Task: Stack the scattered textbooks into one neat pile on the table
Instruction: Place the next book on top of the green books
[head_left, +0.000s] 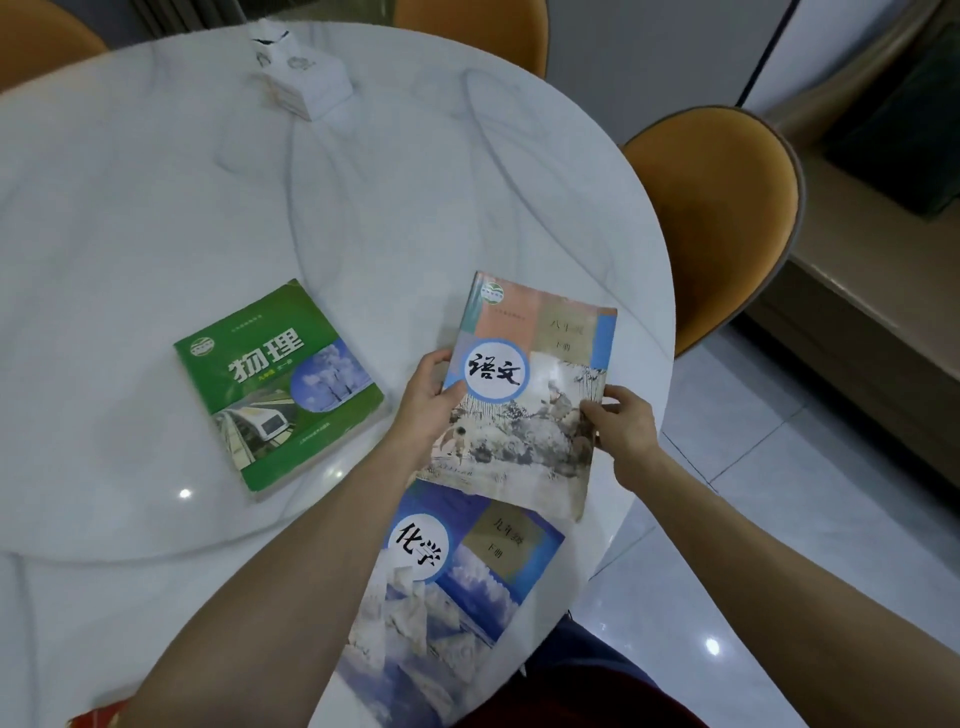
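A pastel textbook with a white circle and an ink-landscape cover (530, 395) is held over the table's right side, tilted. My left hand (428, 402) grips its left edge and my right hand (621, 426) grips its right edge. Under its lower end lies a blue textbook with clouds and white crystals (441, 592), flat at the table's near edge and partly hidden by my left forearm. A green textbook with a train picture (278, 387) lies flat to the left, apart from the others.
The round white marble table (208, 208) carries a white tissue box (298, 78) at the far side. Orange chairs stand at the right (717, 223) and at the back. A red thing (96, 719) shows at the bottom left edge. Tiled floor lies to the right.
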